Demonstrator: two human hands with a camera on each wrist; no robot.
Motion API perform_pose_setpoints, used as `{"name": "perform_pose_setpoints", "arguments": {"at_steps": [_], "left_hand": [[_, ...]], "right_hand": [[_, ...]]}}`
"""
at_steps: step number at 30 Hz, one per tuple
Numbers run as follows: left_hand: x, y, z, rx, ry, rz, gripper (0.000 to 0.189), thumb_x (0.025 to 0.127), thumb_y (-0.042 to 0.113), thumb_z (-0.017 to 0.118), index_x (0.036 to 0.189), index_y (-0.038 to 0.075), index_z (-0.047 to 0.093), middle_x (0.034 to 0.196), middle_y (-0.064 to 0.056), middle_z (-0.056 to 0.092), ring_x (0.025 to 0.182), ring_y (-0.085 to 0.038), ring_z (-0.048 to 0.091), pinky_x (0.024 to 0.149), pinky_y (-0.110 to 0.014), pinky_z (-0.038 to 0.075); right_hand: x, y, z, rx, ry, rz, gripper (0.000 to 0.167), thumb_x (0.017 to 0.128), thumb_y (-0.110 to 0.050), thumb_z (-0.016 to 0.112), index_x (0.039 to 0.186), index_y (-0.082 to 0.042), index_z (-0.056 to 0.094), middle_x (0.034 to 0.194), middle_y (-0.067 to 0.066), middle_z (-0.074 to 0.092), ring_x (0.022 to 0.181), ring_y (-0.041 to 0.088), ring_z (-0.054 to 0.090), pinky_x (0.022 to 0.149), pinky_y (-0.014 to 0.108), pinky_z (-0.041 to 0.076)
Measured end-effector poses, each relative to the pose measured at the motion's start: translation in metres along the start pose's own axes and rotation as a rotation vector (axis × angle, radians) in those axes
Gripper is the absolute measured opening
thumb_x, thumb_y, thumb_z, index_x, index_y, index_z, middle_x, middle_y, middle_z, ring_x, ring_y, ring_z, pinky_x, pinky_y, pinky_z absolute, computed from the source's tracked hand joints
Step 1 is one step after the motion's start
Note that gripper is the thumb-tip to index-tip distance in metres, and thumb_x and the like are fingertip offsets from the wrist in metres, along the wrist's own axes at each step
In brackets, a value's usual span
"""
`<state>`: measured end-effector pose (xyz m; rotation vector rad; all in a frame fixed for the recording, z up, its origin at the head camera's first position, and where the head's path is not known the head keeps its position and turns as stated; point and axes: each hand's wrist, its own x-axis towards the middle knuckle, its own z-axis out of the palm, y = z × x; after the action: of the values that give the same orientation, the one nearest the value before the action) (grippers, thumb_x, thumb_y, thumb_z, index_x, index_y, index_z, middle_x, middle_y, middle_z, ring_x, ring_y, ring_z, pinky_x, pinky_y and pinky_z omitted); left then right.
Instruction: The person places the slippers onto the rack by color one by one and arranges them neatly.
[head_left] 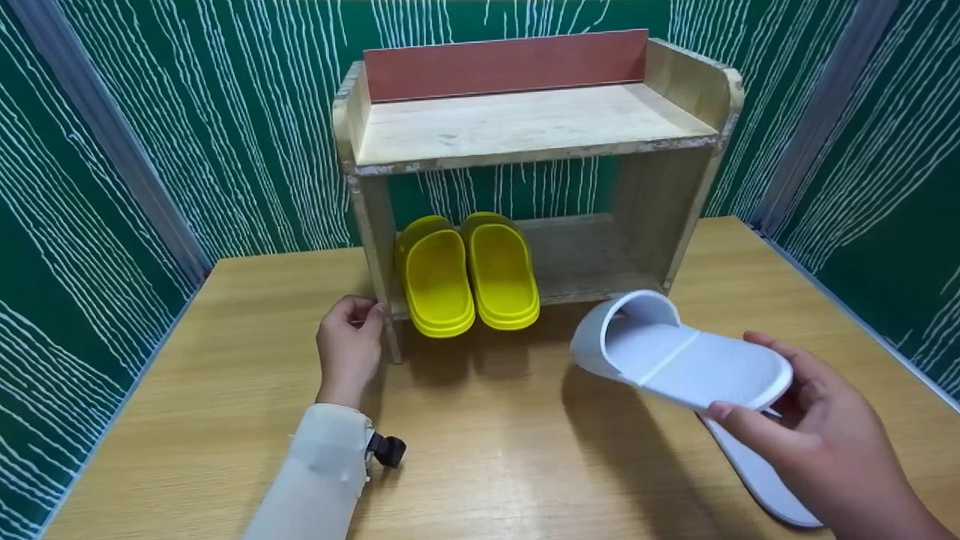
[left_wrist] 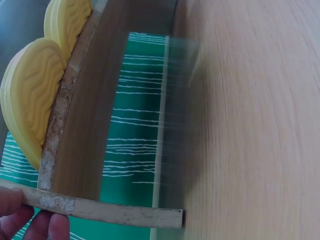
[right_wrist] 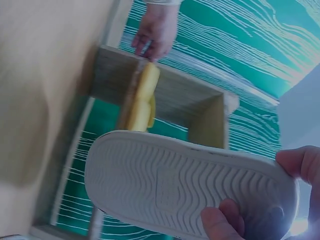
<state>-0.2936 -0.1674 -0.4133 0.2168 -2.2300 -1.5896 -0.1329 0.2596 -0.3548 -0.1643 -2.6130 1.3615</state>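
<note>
My right hand (head_left: 832,427) grips a white slide slipper (head_left: 701,360) by its heel end, thumb on the near side. The slipper is held up over the table, strap end toward the shelf; its wavy sole (right_wrist: 185,185) faces the right wrist camera. Beneath that hand lies a second white slipper (head_left: 765,472), partly hidden. My left hand (head_left: 349,349) pinches the front edge of the left side panel (left_wrist: 105,210) of a small wooden shoe rack (head_left: 540,124). On its lower shelf, at the left, a pair of yellow slippers (head_left: 439,285) stands side by side, heels toward me.
The rack's lower shelf (head_left: 585,255) extends to the right of the yellow pair. Its upper shelf has a reddish back board (head_left: 510,66). The rack stands on a wooden table (head_left: 480,465), with green, white-streaked walls (head_left: 255,127) behind and at both sides.
</note>
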Motion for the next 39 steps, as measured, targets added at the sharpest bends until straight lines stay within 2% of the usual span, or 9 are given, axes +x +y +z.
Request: {"name": "perform_pose_setpoints", "arguments": {"at_steps": [2,4,13,21,29,32,34,39], "left_hand": [[0.0,0.0,0.0,0.002,0.012,0.018,0.015,0.105,0.019,0.066,0.11,0.005,0.071,0.107,-0.012,0.068,0.099,-0.026,0.063,0.086,-0.035,0.058],[0.0,0.0,0.0,0.001,0.02,0.033,0.015,0.105,0.018,0.066,0.108,0.004,0.072,0.105,-0.013,0.068,0.097,-0.026,0.063,0.083,-0.034,0.057],[-0.002,0.001,0.0,-0.003,0.006,0.022,0.015,0.106,0.019,0.064,0.11,0.006,0.071,0.107,-0.012,0.067,0.1,-0.025,0.062,0.087,-0.036,0.056],[-0.002,0.002,0.0,-0.008,-0.002,0.001,0.015,0.106,0.02,0.065,0.111,0.006,0.07,0.109,-0.012,0.066,0.101,-0.025,0.062,0.088,-0.037,0.057],[-0.001,0.001,0.0,-0.006,0.012,0.012,0.015,0.105,0.019,0.066,0.109,0.006,0.071,0.106,-0.012,0.067,0.099,-0.026,0.062,0.085,-0.034,0.056],[-0.001,0.0,0.0,-0.002,0.022,0.031,0.014,0.105,0.018,0.066,0.107,0.005,0.071,0.104,-0.012,0.067,0.098,-0.025,0.062,0.082,-0.032,0.055],[0.0,-0.001,0.0,-0.005,0.025,0.039,0.014,0.104,0.017,0.067,0.106,0.004,0.071,0.103,-0.012,0.067,0.097,-0.025,0.063,0.081,-0.031,0.054],[0.0,-0.001,0.0,-0.009,0.013,0.028,0.014,0.105,0.018,0.065,0.108,0.005,0.071,0.105,-0.013,0.067,0.099,-0.026,0.062,0.083,-0.032,0.056]], "right_hand": [[-0.001,0.001,-0.004,0.041,0.025,-0.038,0.094,0.092,-0.024,0.084,0.164,-0.003,0.029,0.154,0.028,0.046,0.106,0.003,0.064,0.08,0.01,0.054],[-0.002,0.002,-0.008,0.06,0.046,-0.06,0.093,0.092,-0.023,0.084,0.165,-0.006,0.029,0.155,0.025,0.046,0.103,-0.005,0.063,0.08,0.01,0.054],[-0.006,-0.001,-0.013,0.107,0.157,-0.131,0.086,0.09,-0.015,0.085,0.162,-0.017,0.039,0.147,0.009,0.055,0.107,0.009,0.07,0.081,0.016,0.058],[-0.012,-0.01,-0.009,0.188,0.207,-0.198,0.084,0.089,-0.012,0.086,0.16,-0.02,0.042,0.146,0.008,0.058,0.107,0.015,0.071,0.081,0.022,0.059],[-0.02,-0.028,-0.006,0.478,0.189,-0.237,0.083,0.089,0.007,0.078,0.16,-0.017,0.043,0.152,0.017,0.053,0.116,0.028,0.066,0.087,0.027,0.059],[-0.023,-0.038,-0.004,0.574,0.189,-0.273,0.083,0.089,0.012,0.075,0.16,-0.014,0.042,0.153,0.02,0.051,0.12,0.034,0.063,0.091,0.029,0.058],[-0.024,-0.041,-0.003,0.684,0.17,-0.309,0.082,0.088,0.016,0.072,0.159,-0.01,0.042,0.154,0.025,0.05,0.122,0.04,0.06,0.095,0.032,0.057],[-0.018,-0.042,0.0,0.749,0.187,-0.39,0.081,0.085,0.017,0.074,0.157,-0.005,0.045,0.153,0.028,0.05,0.123,0.045,0.06,0.093,0.035,0.059]]}}
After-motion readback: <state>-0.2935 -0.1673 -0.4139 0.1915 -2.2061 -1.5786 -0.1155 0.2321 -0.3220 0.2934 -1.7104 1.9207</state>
